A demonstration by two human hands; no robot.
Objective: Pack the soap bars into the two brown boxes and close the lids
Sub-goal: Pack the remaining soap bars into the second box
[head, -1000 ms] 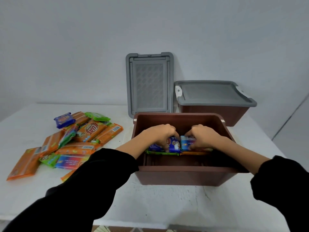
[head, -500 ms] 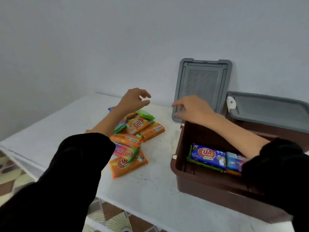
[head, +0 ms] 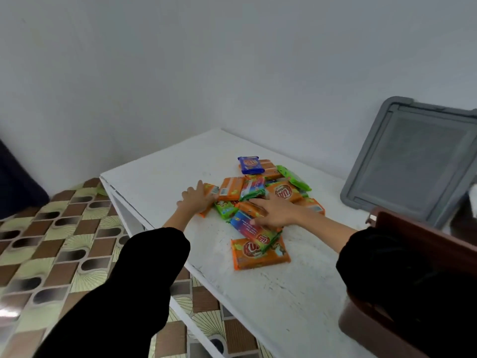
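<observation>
The left hand (head: pixel 197 200) lies flat and spread on the left side of the pile of soap bars (head: pixel 260 202), its fingers over an orange bar (head: pixel 209 200) at the pile's left end. It is not closed around anything; it presses on the bar and does not lift it. This end of the pile sits rather near the left edge of the desk (head: pixel 291 301), with the tiled floor (head: pixel 51 244) below. If the hand sweeps outward instead of inward, I think a bar can slide over that edge and fall.

The right hand (head: pixel 273 211) is also open and flat, resting on the middle of the pile, with its fingers on an orange bar and its palm over a blue and red wrapper (head: pixel 247 228). Neither hand has a real grasp yet. The wrappers look glossy and the bars overlap each other, so pinching several at once may let the lower ones slip out. The large orange bar (head: pixel 260 251) nearest to the person lies partly under that blue one and could be dragged along.

At the right border only a part of the brown box (head: pixel 423 236) is visible, mostly hidden by the right sleeve (head: pixel 402 280). Its grey lid (head: pixel 413 161) leans upright against the wall (head: pixel 232 60) behind it. A fast carry toward the box might knock this lid down. Many bars remain on the desk, so the packing seems far from finished.
</observation>
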